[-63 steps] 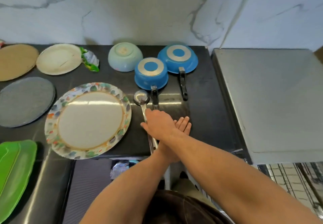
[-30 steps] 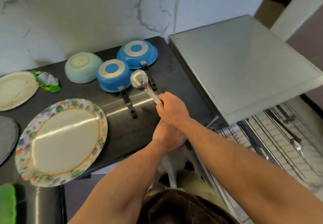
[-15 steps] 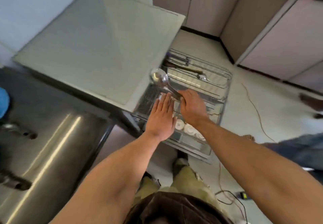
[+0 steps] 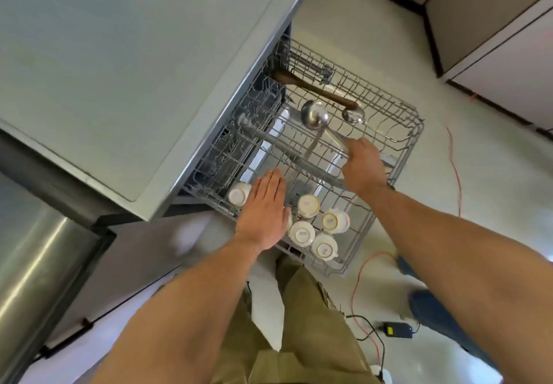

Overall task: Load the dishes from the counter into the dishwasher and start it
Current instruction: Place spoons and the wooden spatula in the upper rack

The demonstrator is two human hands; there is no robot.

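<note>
The scene is bright and evenly lit, with soft and weak shadows under the rack [image 4: 398, 156]. A strong streak of glare runs along the steel surface [image 4: 33, 264] at the near left, and the ladle [image 4: 314, 115] bowl shines with small reflections. The wide lens bends straight edges near the borders. The picture is a little soft, most at the near left.

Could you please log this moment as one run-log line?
right hand: holds ladle over rack | left hand: open, above cups
</note>
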